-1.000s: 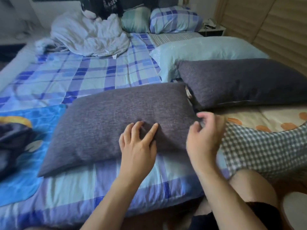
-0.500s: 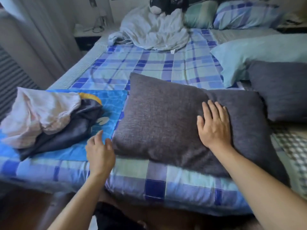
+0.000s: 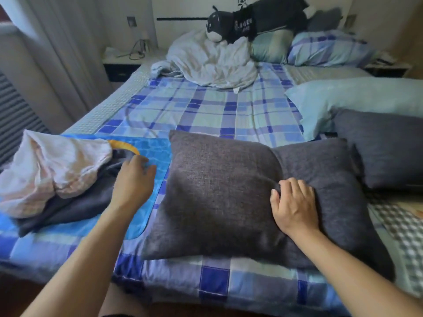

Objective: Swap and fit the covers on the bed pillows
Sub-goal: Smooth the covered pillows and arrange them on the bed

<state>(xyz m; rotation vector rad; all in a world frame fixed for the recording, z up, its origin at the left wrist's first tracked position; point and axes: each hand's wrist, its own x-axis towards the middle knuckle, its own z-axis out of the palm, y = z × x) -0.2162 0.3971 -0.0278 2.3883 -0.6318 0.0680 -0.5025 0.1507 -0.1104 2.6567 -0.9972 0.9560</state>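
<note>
The bed (image 3: 206,110) is covered by a blue plaid sheet (image 3: 229,115). At centre a dark grey pillow (image 3: 217,191) is laid across its near edge. A second grey pillow (image 3: 386,147) and a pale blue pillow (image 3: 357,97) are seen at right. A blue mat (image 3: 158,149) at left is topped by folded dark cloth (image 3: 75,207) and pinkish fabric (image 3: 52,165). A crumpled white blanket (image 3: 210,62) and a plaid pillow (image 3: 325,49) are placed toward the top.
</note>
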